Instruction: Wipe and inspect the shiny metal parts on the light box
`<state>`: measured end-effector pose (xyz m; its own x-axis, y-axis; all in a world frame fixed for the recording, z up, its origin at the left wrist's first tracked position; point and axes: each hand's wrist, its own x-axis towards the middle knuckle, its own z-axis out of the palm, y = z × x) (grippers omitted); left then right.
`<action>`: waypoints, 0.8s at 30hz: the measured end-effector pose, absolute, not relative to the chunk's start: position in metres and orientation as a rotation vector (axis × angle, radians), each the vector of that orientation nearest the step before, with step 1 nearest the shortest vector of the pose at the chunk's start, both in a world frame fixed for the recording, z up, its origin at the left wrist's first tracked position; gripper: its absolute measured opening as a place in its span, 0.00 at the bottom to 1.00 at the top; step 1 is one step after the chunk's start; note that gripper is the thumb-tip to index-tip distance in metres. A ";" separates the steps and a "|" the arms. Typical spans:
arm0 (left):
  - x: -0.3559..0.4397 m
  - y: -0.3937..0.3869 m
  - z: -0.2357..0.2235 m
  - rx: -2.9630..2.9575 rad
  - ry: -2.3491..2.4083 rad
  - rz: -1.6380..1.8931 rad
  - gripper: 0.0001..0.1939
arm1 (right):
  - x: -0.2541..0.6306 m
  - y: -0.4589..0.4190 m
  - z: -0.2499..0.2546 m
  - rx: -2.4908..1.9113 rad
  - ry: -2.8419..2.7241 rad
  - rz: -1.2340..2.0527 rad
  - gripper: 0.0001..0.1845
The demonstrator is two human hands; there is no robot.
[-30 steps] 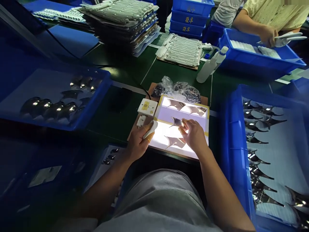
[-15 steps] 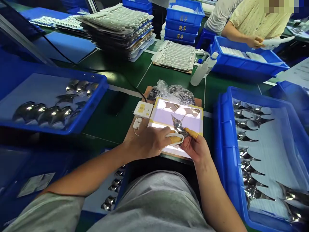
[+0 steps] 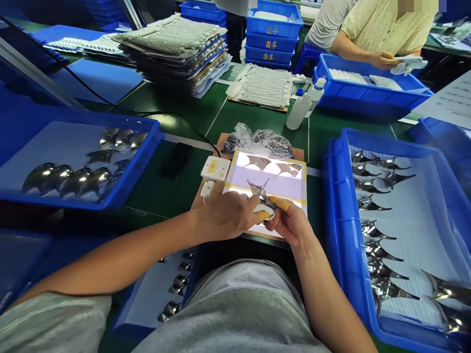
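Note:
In the head view my right hand [image 3: 292, 220] grips a shiny, mirror-like curved metal piece [image 3: 260, 191] with pointed corners. A folded white cloth [image 3: 269, 211] is pinched in my left hand [image 3: 228, 215], against the lower end of that piece. Yellow covers sit on fingertips of both hands. Beneath them lies a lit white panel [image 3: 241, 176] edged with yellow tape. Fingers and cloth hide the lower part of the metal piece.
Blue trays of similar shiny pieces stand left [image 3: 159, 135] and right [image 3: 336, 235]; another lies below my left arm. Crumpled clear plastic [image 3: 272, 139], a white switch box [image 3: 214, 168] and a bottle [image 3: 298, 113] are beyond. A co-worker [image 3: 390, 32] handles white material over a blue bin.
The view has shifted slightly. Both hands and the metal piece sit a little further left, and the piece has tilted. The cloth stays against it. The co-worker's white material has changed shape.

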<state>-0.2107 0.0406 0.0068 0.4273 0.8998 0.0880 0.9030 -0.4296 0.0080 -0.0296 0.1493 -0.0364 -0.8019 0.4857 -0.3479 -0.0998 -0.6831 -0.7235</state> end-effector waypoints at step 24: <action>-0.222 0.053 0.026 -2.514 -1.540 0.240 0.13 | -0.028 0.151 -0.041 -0.760 -1.093 2.462 0.19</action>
<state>-0.2222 0.0535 0.0260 0.4496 0.8923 -0.0412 0.8626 -0.4457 -0.2394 -0.0276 0.1514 -0.0410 -0.7988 0.5013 -0.3326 -0.0895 -0.6457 -0.7583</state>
